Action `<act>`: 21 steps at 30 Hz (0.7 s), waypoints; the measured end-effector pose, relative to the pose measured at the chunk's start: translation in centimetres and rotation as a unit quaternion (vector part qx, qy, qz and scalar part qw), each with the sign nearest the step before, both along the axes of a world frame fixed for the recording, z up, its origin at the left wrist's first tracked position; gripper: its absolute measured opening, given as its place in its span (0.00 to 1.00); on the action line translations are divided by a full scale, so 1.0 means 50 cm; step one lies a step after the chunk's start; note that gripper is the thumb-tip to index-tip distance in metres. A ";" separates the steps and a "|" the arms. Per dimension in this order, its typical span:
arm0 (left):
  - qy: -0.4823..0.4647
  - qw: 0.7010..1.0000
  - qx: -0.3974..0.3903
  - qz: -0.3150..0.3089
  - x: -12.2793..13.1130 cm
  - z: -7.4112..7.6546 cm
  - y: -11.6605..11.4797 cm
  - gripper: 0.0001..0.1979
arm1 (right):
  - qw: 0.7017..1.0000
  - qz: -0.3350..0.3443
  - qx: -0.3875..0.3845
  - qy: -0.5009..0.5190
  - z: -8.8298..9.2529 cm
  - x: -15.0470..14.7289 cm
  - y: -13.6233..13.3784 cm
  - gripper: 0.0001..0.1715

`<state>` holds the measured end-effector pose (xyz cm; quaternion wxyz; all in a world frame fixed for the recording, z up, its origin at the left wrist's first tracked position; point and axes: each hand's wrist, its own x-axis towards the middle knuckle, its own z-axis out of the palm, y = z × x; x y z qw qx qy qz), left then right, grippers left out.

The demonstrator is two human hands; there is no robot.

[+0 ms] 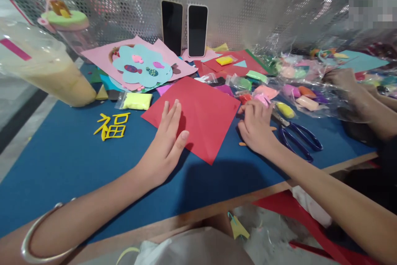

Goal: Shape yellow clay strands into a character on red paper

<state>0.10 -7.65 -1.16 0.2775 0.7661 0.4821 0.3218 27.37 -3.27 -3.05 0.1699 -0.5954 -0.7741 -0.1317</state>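
Note:
A square of red paper (206,116) lies on the blue tabletop with one corner toward me. My left hand (164,145) is open, its fingers stretched out over the paper's left part. Just beyond the paper's right corner, my right hand (257,126) rests low with loosely bent fingers, and I see nothing held in them. Pink clay (262,99) lies at its fingertips. Parts of an orange stick (242,144) show on both sides of that hand. Blue-handled scissors (297,134) lie to its right. Left of the paper is a yellow character "福" (114,126).
A tilted drink cup (58,75) stands at the left, near a yellow clay packet (137,101). Behind are decorated paper pieces (142,66) and two upright phones (197,29). Several clay packets (305,95) spread rightward, toward another person's arm (356,95). Perforated metal (248,4) closes the back.

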 end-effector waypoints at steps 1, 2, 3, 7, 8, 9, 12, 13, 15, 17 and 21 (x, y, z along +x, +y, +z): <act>0.002 1.000 -0.003 -0.001 0.000 0.001 0.000 0.34 | 1.000 0.004 -0.004 -0.002 0.000 0.001 -0.009 0.09; 0.004 1.000 -0.008 -0.004 0.001 0.002 -0.001 0.34 | 1.000 0.006 -0.006 -0.004 -0.001 0.001 -0.017 0.08; 0.005 1.000 -0.011 -0.006 0.001 0.003 -0.002 0.34 | 1.000 0.006 -0.007 -0.004 -0.001 0.001 -0.024 0.08; 0.002 1.000 -0.019 -0.007 0.001 0.002 -0.005 0.33 | 1.000 -0.022 -0.004 0.002 0.001 -0.002 -0.018 0.08; 0.001 1.000 -0.018 -0.004 0.001 0.001 -0.005 0.33 | 1.000 -0.029 -0.005 0.004 0.003 -0.002 -0.011 0.09; -0.001 1.000 -0.016 -0.001 0.000 0.000 -0.005 0.33 | 0.999 -0.034 -0.005 0.007 0.007 -0.001 -0.004 0.09; -0.002 1.000 -0.007 -0.001 0.000 -0.002 -0.004 0.33 | 0.998 -0.053 0.009 0.023 0.020 0.011 0.015 0.09; -0.002 1.000 -0.006 -0.003 0.000 -0.001 -0.003 0.33 | 0.998 -0.061 0.017 0.028 0.024 0.016 0.019 0.09; 0.000 1.000 -0.008 -0.007 0.001 -0.001 -0.003 0.33 | 0.997 -0.072 0.024 0.031 0.029 0.022 0.023 0.09; -0.001 1.000 -0.007 -0.007 0.001 -0.002 -0.002 0.33 | 0.997 -0.068 0.013 0.024 0.028 0.024 0.022 0.09; -0.006 1.000 0.009 -0.002 0.000 -0.011 0.000 0.31 | 0.999 -0.048 0.000 0.008 0.015 0.023 -0.003 0.09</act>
